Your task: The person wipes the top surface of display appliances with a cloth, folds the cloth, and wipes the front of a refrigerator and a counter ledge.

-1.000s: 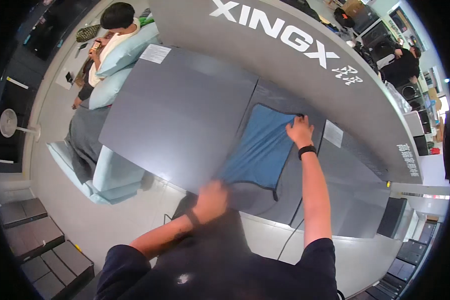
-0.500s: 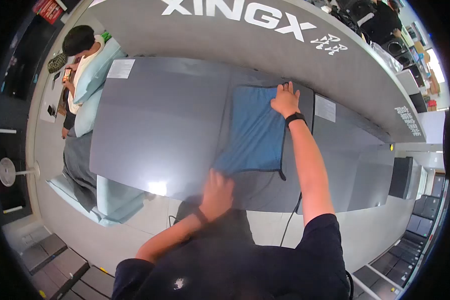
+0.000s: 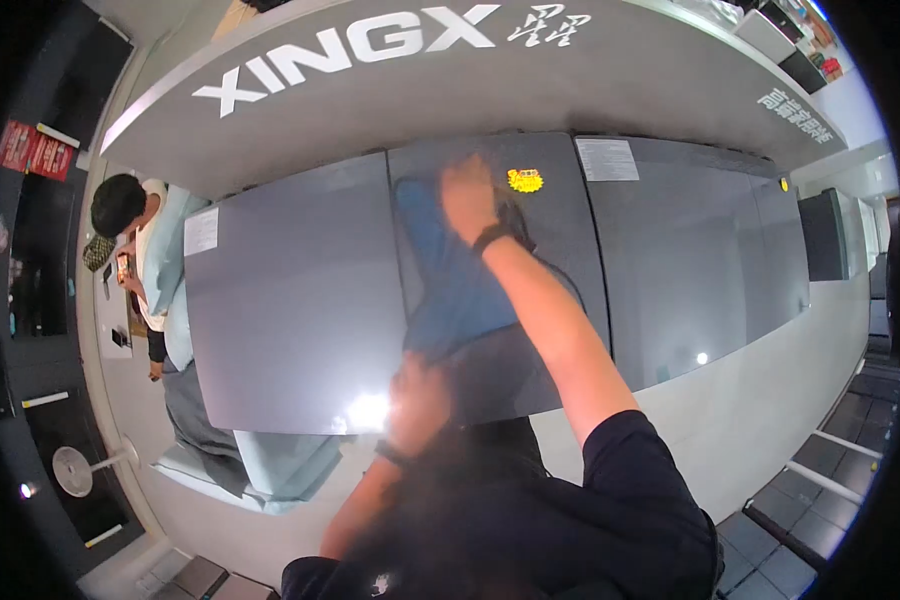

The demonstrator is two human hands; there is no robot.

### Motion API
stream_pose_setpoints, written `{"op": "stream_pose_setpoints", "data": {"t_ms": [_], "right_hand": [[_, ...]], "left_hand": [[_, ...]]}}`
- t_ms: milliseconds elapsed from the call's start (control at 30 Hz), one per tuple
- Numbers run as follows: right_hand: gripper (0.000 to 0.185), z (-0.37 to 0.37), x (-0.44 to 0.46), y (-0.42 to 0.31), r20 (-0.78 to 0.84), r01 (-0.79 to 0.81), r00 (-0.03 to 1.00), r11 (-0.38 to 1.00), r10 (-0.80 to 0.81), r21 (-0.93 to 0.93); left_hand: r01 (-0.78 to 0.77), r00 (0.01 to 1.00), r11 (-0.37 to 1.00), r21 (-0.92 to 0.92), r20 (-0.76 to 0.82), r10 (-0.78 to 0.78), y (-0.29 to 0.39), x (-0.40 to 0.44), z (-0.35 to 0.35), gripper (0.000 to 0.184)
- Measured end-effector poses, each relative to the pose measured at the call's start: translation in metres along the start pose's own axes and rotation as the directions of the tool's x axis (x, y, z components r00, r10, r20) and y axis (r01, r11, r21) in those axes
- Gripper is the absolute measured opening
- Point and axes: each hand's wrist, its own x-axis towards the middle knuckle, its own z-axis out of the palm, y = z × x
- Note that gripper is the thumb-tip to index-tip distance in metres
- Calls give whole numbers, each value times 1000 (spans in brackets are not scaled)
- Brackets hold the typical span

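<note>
A blue cloth [image 3: 460,300] with dark edging lies skewed and partly folded over the middle grey panel [image 3: 510,385]. My right hand [image 3: 470,195], blurred, is closed on the cloth's far part, and dark edging bunches beside its wrist. At the near left corner of the cloth is my left hand [image 3: 417,400], also smeared by motion, its fingers seemingly closed on the fabric. A yellow starburst sticker [image 3: 525,181] shows on the panel just right of my right hand.
Grey panels adjoin on the left [image 3: 290,300] and right [image 3: 690,260], with paper labels. A lettered grey wall [image 3: 390,110] rises behind. To the left, a seated person [image 3: 150,230] holds a phone beside pale blue cushions [image 3: 175,300]. A white fan [image 3: 73,470] stands farther left.
My right hand has gone from lying spread on the cloth's far right corner to closing on it, pulling it left. The cloth is now folded, and the yellow sticker is uncovered. My view has turned.
</note>
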Motion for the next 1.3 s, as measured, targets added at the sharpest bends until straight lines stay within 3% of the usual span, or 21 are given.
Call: {"op": "stream_pose_setpoints", "data": {"t_ms": [67,133,233,367,467,567,667,900,1067,1200,1233,1300], "right_hand": [[21,-40,-27,-12,29,92,995,995,-93,30],[18,-53,-51,-12,-101,119,989,988,-109,101],[19,-80,-82,5,90,9,994,891,-56,453],[26,-99,-103,44,218,-230,964,889,152,397],[62,-113,-95,69,288,-295,938,882,194,367],[79,-125,-73,84,524,-430,814,866,250,256],[84,-122,-60,89,539,-445,803,859,256,254],[80,-102,-57,93,616,-490,741,842,268,224],[82,-138,-59,95,619,-446,768,831,164,333],[83,-147,-98,71,518,-457,825,804,224,380],[83,-138,-116,69,512,-381,846,842,150,382],[74,-140,-162,56,271,-111,962,919,4,379]], "left_hand": [[73,997,997,10,30,-73,-2,-3,-12,37],[101,995,995,-9,13,-101,-10,-7,-4,38],[138,985,988,-63,109,-131,2,3,-21,42],[118,980,992,-41,168,-110,16,11,-30,55],[24,995,997,71,98,-31,12,18,-11,62],[13,990,997,73,142,-24,11,12,-9,65],[26,985,998,50,169,-34,11,13,-13,67],[16,1000,998,52,23,-17,26,19,-11,65],[13,1000,999,37,26,-14,15,19,-13,58],[27,999,999,-23,-25,-27,8,15,-12,51],[35,998,998,-44,-44,-37,8,10,-13,49],[1,1000,1000,-16,-1,-1,9,-1,-14,48]]}}
